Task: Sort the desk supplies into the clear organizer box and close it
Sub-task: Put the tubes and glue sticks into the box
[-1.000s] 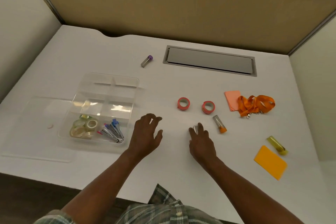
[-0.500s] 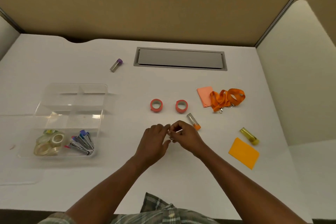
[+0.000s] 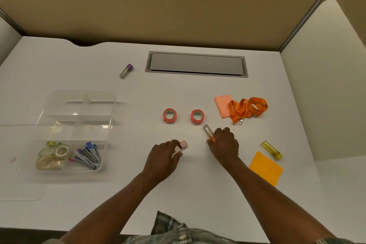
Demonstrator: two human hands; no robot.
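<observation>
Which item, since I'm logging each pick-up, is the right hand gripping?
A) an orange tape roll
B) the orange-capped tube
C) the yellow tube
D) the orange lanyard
B: the right hand has its fingers curled round the orange-capped tube, whose clear end sticks out past them; the other three lie untouched on the desk.

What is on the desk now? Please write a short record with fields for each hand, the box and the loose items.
left hand: holds pink-capped tube
right hand: fingers curled round orange-capped tube
organizer box: open; clear tape rolls front left, capped tubes front right
loose on desk: orange tape rolls, purple-capped tube, yellow tube, lanyard, salmon card, orange card
</observation>
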